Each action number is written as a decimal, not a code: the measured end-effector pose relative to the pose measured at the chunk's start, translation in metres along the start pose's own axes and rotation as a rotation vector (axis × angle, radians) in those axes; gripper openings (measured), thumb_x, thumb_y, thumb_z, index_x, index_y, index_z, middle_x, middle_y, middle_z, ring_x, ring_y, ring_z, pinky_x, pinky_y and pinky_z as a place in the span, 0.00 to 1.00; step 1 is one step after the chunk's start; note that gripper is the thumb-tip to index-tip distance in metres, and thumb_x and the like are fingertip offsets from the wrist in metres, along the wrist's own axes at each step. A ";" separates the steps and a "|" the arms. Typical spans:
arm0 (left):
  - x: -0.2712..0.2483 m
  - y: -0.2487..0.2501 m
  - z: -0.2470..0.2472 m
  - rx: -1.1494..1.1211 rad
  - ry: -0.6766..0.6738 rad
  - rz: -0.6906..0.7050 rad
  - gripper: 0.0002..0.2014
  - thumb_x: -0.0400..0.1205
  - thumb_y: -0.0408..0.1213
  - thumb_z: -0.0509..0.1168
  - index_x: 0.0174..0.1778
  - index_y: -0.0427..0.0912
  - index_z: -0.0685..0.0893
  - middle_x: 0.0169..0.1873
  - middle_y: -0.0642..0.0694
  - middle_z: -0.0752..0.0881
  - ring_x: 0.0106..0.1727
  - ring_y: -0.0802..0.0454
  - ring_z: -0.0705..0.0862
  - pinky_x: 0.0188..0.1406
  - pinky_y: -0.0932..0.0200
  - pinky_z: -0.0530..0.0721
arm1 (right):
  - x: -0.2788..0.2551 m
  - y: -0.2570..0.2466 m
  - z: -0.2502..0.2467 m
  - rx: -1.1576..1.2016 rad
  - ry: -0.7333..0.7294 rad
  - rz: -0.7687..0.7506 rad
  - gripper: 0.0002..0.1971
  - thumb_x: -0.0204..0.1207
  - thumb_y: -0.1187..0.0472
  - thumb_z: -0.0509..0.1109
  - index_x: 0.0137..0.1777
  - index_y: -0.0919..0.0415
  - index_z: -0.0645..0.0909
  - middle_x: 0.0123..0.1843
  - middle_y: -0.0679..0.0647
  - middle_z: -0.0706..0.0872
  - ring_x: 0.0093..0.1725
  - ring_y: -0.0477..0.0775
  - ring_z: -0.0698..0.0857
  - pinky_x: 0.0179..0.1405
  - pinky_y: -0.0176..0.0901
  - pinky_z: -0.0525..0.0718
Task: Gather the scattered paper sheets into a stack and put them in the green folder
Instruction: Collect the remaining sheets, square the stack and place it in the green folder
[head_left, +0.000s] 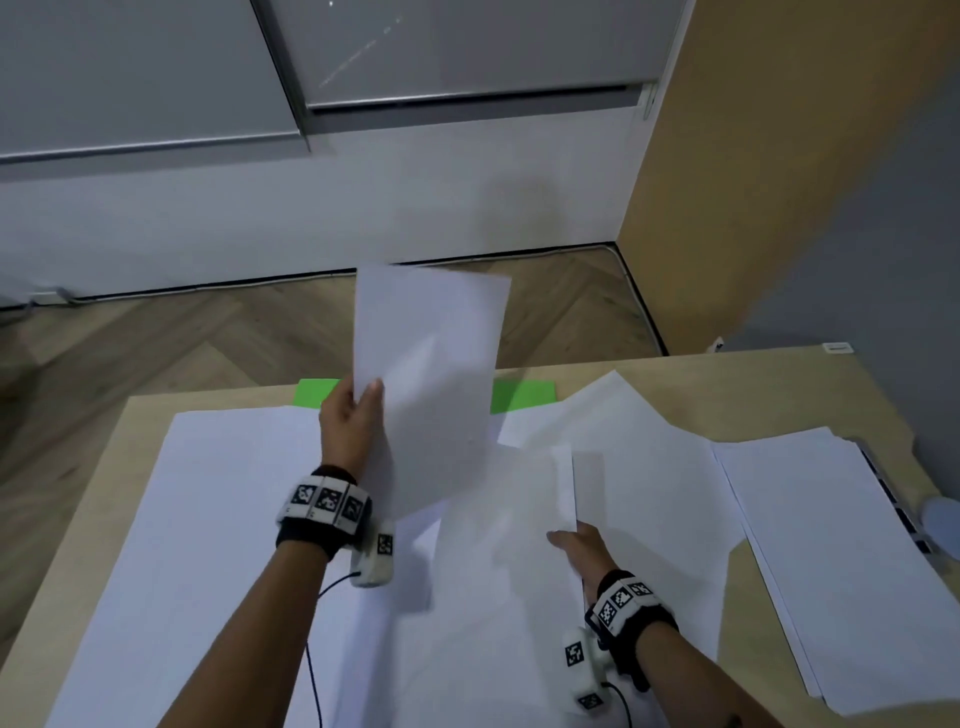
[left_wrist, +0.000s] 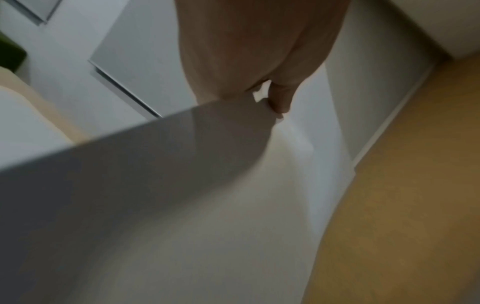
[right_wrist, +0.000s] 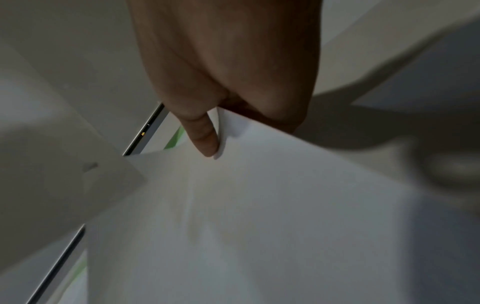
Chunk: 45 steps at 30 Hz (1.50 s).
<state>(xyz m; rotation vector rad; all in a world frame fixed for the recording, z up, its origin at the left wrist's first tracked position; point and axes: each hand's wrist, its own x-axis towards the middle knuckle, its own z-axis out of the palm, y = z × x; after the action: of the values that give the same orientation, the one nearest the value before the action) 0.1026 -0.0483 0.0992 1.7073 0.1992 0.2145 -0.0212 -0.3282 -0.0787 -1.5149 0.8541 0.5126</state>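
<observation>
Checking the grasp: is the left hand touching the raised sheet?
Touching. The head view shows the left hand pinching the raised sheet at its edge; the left wrist view shows its fingers curled on it.

Two hands, one green folder

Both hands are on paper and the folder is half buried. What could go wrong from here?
The raised sheet is only pinched at one edge by the left hand, so it may flop or crease. The right hand pinches another sheet by its corner, which may crumple. The green folder lies partly under loose sheets.
</observation>
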 end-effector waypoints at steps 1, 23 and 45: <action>0.005 0.012 0.001 -0.029 0.009 0.020 0.04 0.85 0.29 0.63 0.46 0.36 0.83 0.35 0.50 0.83 0.35 0.66 0.80 0.40 0.62 0.79 | 0.002 -0.001 0.001 -0.014 0.001 0.001 0.21 0.73 0.60 0.75 0.65 0.67 0.83 0.58 0.60 0.90 0.59 0.64 0.88 0.68 0.60 0.83; -0.074 -0.122 0.024 0.652 -0.480 -0.528 0.07 0.84 0.39 0.61 0.52 0.40 0.79 0.54 0.38 0.85 0.56 0.39 0.83 0.52 0.55 0.77 | -0.014 -0.017 -0.001 0.169 -0.085 0.099 0.40 0.78 0.33 0.69 0.81 0.60 0.71 0.78 0.55 0.78 0.79 0.60 0.75 0.80 0.55 0.71; -0.062 -0.105 0.148 0.573 -0.633 -0.393 0.22 0.76 0.29 0.64 0.68 0.39 0.80 0.64 0.39 0.82 0.63 0.41 0.81 0.65 0.54 0.77 | -0.005 -0.004 -0.128 0.271 0.337 0.047 0.15 0.70 0.76 0.64 0.57 0.73 0.82 0.49 0.63 0.85 0.48 0.64 0.82 0.56 0.58 0.82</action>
<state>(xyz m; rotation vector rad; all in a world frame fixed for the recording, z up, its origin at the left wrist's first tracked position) 0.0799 -0.1907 -0.0275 2.1621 0.1221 -0.7327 -0.0428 -0.4521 -0.0542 -1.3505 1.1724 0.1659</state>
